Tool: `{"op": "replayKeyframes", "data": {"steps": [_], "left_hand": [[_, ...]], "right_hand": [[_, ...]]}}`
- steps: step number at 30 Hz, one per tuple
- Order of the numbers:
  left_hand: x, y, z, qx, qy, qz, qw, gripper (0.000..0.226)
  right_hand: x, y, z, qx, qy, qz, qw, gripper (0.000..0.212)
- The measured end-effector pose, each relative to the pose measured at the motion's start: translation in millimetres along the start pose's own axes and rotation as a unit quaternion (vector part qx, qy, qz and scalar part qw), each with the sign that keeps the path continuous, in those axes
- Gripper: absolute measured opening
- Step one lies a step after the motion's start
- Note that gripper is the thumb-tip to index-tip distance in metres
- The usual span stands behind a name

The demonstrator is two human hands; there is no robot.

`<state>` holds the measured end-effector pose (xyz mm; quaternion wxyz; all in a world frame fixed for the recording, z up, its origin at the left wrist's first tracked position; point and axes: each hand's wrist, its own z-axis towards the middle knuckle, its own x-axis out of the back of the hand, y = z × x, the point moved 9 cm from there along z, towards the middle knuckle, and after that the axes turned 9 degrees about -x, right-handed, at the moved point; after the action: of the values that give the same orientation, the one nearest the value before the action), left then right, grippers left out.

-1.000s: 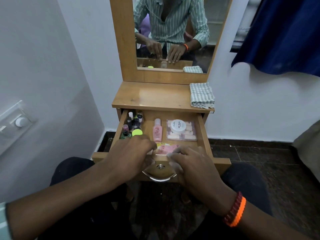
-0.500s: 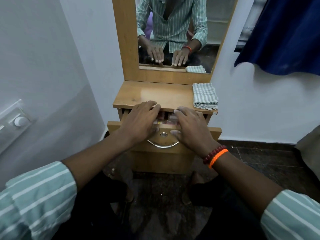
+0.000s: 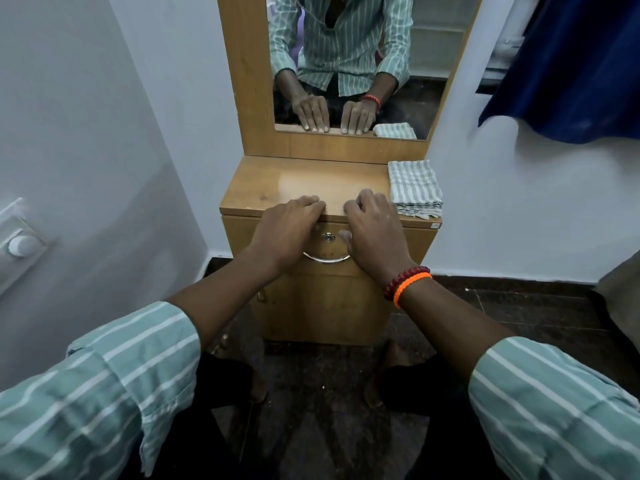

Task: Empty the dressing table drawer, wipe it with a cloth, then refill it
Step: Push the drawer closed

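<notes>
- Both hands pressed side by side against the drawer front [image 3: 415, 242], just under the front edge of the dressing table top [image 3: 311, 183].
- Left hand [image 3: 285, 233] empty, palm flat on the drawer face, fingers [image 3: 308, 204] close together and curled over the front edge onto the top.
- Right hand [image 3: 375, 237] also empty, palm down, fingers [image 3: 363, 202] loosely bent over the same edge, thumb laid against the drawer face near the lock [image 3: 327, 238].
- Drawer fully shut, flush beneath the top; contents hidden.
- Curved metal handle [image 3: 327, 259] showing between the two wrists, below the round lock.
- Folded striped cloth [image 3: 414, 188] at the right edge of the top, reaching from near the back to the front right corner, just beside the right hand, not touching it.
- Rest of the top bare and glossy.
- Red bead bracelet [image 3: 405, 280] and orange band [image 3: 412, 289] touching each other on the right wrist.
- Striped green sleeves [image 3: 104, 386] rolled back on both forearms.
- Mirror [image 3: 349, 64] in a wooden frame along the back edge of the top, reflecting the hands, cloth and shirt.
- Lower cabinet door [image 3: 322, 306] closed beneath the drawer.
- White wall switch plate [image 3: 20, 244] on the left wall; dark blue curtain [image 3: 571, 64] at upper right.
- Small pale sticker [image 3: 435, 225] at the right end of the top's front edge, print too small to read; no other brand, label or writing legible anywhere.
</notes>
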<state>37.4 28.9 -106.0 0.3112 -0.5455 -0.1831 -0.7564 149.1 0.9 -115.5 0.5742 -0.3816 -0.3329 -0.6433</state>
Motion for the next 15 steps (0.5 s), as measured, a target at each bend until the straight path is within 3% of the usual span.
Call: {"op": "replayKeyframes", "data": {"steps": [15], "left_hand": [[-1.8, 1.2, -0.9, -0.002, 0.065, 0.024, 0.998, 0.032]], "right_hand": [[-8.0, 2.6, 5.0, -0.003, 0.062, 0.002, 0.998, 0.024]]}}
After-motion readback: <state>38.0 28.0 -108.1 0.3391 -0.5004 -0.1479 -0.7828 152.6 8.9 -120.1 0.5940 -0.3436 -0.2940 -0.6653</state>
